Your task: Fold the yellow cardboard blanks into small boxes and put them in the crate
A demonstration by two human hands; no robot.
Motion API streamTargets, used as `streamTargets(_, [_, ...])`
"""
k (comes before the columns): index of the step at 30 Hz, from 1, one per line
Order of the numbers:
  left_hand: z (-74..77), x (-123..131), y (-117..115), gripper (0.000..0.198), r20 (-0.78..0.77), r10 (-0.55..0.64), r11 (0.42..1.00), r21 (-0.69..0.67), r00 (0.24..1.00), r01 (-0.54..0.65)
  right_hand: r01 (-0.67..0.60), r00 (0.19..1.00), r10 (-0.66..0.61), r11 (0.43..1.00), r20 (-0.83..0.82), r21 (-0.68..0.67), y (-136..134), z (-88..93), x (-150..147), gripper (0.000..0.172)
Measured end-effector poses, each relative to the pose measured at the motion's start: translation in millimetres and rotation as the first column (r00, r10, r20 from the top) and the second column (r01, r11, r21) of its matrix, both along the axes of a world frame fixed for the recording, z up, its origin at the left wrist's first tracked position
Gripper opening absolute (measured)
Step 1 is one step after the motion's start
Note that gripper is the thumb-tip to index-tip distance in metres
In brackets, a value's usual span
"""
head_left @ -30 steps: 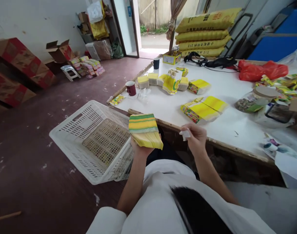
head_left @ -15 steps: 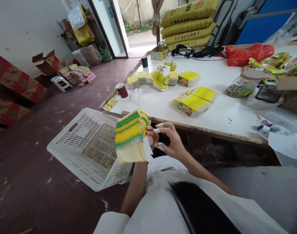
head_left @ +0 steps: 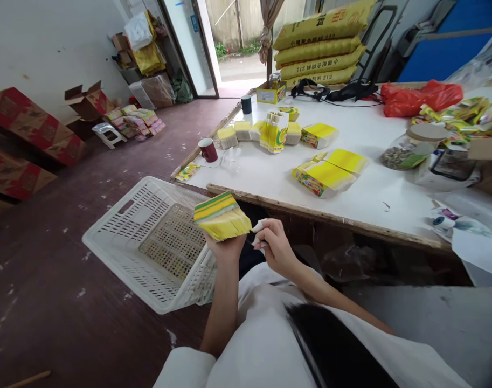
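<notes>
A thick stack of flat yellow-and-green printed paper packets (head_left: 221, 218) is tilted above the front edge of the table. My left hand (head_left: 226, 247) grips it from below, the fingers mostly hidden by the stack. At the stack's right corner is my right hand (head_left: 275, 242), with white coverings on some fingertips. Its fingers are bent and pinched together; whether they hold a packet edge is too small to tell. Below and left of the stack stands a white plastic crate (head_left: 120, 258) on the floor.
On the white table (head_left: 254, 180) are yellow packet bundles (head_left: 330, 171), a dark red mug (head_left: 208, 150), a dark mug (head_left: 246, 104), a lidded jar (head_left: 407, 148) and a red plastic bag (head_left: 421, 98). Yellow sacks (head_left: 320, 51) are piled behind. Cardboard boxes (head_left: 31, 129) stand at left.
My left hand has turned the stack so its loose edges fan toward me, and the palm now shows beneath it. My right hand's fingers have drawn closer together and moved slightly down.
</notes>
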State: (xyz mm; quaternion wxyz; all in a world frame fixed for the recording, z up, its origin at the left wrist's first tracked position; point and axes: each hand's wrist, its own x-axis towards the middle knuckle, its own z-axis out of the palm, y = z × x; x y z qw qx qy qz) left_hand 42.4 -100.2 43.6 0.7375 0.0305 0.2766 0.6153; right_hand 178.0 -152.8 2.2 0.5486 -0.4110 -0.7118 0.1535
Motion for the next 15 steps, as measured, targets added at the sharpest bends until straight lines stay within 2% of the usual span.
streamTargets(2, [-10.2, -8, 5, 0.061, -0.018, 0.102, 0.994, 0.042, 0.995, -0.101, -0.057, 0.998, 0.056, 0.997, 0.02, 0.051, -5, -2.1, -9, 0.015])
streamTargets(5, [-23.3, -15, 12, 0.065, -0.051, 0.108, 0.985, 0.137, 0.993, -0.1, -0.132, 0.99, 0.123, 0.982, 0.07, 0.132, -13, 0.4, -19, 0.017])
streamTargets(8, [-32.4, -20, 17, 0.063, -0.109, 0.144, 0.974, 0.192, 0.984, -0.122, -0.26, 0.965, 0.252, 0.956, 0.069, 0.139, -22, 7.1, -24, 0.02])
streamTargets(12, [-47.0, -25, 26, 0.059, -0.141, 0.26, 0.959, 0.152, 0.955, -0.238, -0.486, 0.874, 0.479, 0.865, 0.08, 0.128, -33, 14.6, -30, 0.026])
streamTargets(15, [-57.5, -26, 30, 0.052, -0.213, 0.365, 0.929, 0.148, 0.906, -0.34, -0.539, 0.842, 0.533, 0.837, 0.083, 0.097, -37, 21.4, -33, 0.03])
